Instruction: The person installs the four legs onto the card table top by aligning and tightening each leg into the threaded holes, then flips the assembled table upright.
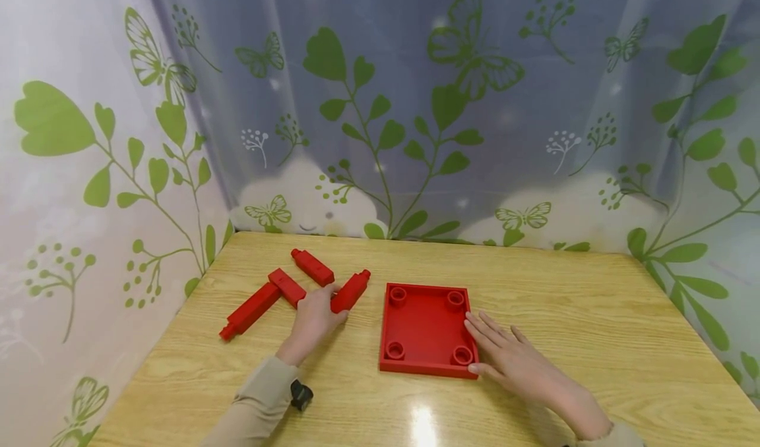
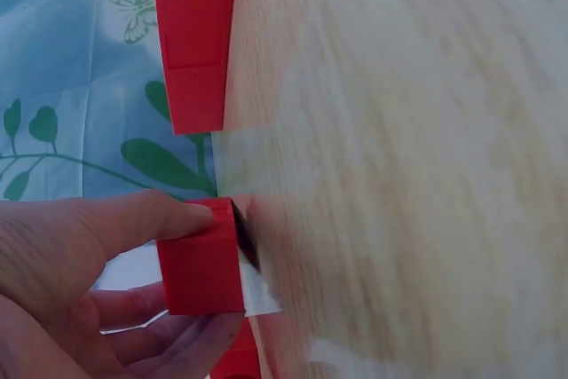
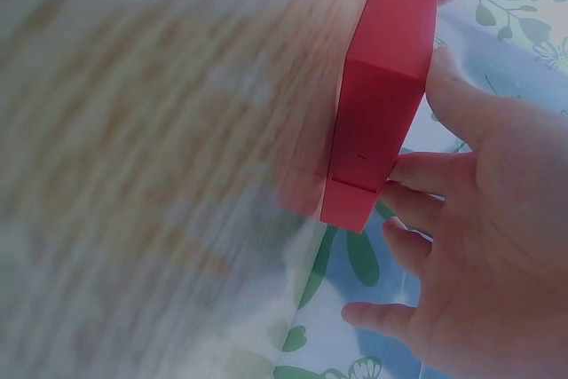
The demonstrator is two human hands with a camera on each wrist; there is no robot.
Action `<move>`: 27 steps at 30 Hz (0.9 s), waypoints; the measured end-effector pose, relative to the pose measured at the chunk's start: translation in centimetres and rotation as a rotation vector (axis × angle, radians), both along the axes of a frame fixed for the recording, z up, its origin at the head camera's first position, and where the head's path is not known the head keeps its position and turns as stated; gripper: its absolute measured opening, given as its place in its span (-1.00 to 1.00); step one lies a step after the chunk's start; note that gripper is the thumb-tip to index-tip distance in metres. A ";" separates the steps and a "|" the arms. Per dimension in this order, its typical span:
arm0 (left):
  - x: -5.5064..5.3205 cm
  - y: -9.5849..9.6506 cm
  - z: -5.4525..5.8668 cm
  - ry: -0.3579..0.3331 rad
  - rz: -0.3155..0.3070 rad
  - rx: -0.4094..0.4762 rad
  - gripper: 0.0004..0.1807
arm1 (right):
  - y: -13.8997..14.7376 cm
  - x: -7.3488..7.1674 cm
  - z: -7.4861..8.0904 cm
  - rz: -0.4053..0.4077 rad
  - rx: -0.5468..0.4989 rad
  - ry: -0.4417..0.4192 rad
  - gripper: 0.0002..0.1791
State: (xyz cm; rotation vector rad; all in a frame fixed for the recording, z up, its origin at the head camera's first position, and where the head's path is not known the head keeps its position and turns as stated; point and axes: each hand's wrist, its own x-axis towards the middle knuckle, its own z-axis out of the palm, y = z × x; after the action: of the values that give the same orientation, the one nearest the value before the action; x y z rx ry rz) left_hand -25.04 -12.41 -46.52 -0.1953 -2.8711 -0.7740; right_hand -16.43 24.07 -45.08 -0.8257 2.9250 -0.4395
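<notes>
Red bar (image 1: 352,291) pinched in grip of left hand (image 1: 313,320); right hand (image 1: 522,366), grip loose, touching side of square tray (image 1: 424,370) on wooden counter (image 1: 564,295).

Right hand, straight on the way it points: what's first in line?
The tray: its right wall lies directly ahead of the right hand. The fingers seem to touch it, though depth is hard to judge.

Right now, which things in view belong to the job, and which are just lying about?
In the job:
- red bar pinched by the left hand
- square red tray, right hand at its edge
- likely, by matching colour: far red bar, middle red bar, left red bar

Just around:
- wooden table
- patterned curtain
- black device at the left wrist
</notes>
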 end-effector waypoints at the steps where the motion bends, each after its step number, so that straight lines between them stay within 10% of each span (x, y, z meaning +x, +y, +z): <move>1: 0.0 0.0 0.1 -0.004 0.003 0.009 -0.51 | 0.0 0.0 0.0 0.001 0.000 0.001 -0.18; 13: 0.1 -0.2 1.7 0.131 0.032 0.118 -0.60 | 0.1 0.1 -0.2 0.008 -0.012 0.019 -0.19; 27: 0.6 2.1 4.7 0.290 -0.135 0.539 -0.58 | 0.0 0.2 -0.1 0.005 0.002 0.034 -0.20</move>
State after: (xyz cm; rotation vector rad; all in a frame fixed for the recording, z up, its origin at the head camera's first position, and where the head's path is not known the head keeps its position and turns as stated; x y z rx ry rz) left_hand -24.42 -10.32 -41.81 -0.3922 -2.3002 -1.3783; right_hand -16.28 24.08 -45.22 -0.8483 2.9528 -0.4268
